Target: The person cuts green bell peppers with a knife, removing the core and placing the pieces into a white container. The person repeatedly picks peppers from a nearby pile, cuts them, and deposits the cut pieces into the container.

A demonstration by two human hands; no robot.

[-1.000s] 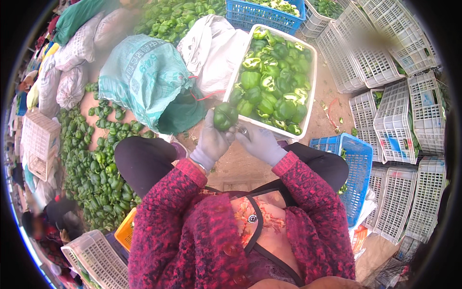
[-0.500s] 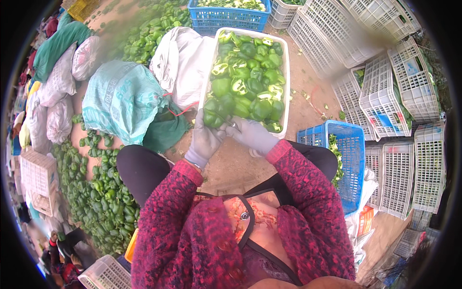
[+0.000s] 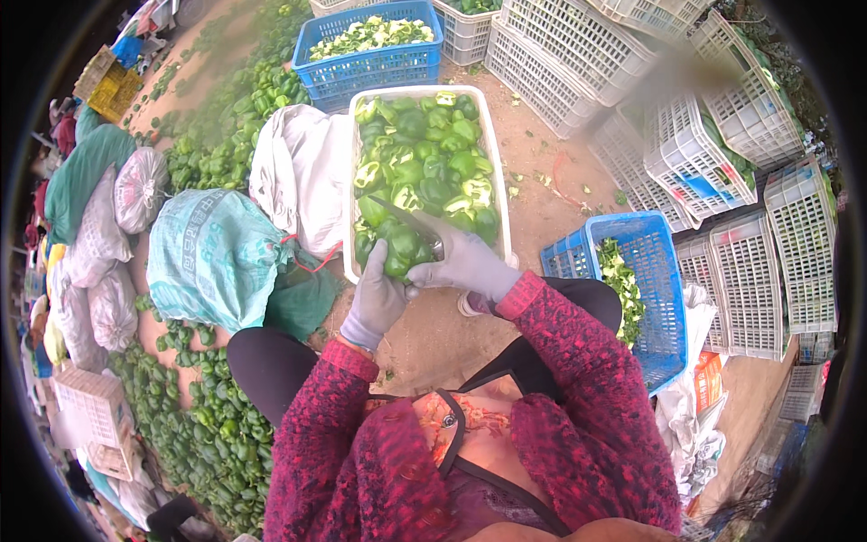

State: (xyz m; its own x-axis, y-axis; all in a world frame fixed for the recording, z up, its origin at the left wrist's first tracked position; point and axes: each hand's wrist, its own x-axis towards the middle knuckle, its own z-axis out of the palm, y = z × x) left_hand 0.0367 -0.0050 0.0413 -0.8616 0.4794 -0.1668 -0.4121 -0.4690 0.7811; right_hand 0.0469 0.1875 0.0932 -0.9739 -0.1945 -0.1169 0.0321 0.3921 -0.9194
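Both my hands wear pale grey gloves and meet at the near edge of a white tub. My left hand is closed around a green bell pepper. Against that pepper, my right hand grips a knife, its thin grey blade slanting up to the left over the pepper; the handle is hidden in the glove. Its thumb touches the pepper's near side. Many cut green peppers fill the tub, some showing pale cut faces.
A blue crate with pale green trimmings stands by my right knee. Another blue crate of trimmings is beyond the tub. Whole peppers and a teal sack lie left. White crates are stacked right.
The view has shifted, so the tub sits lower and further left. The pepper in my left hand now shows more fully, and the knife blade has come into sight across it.
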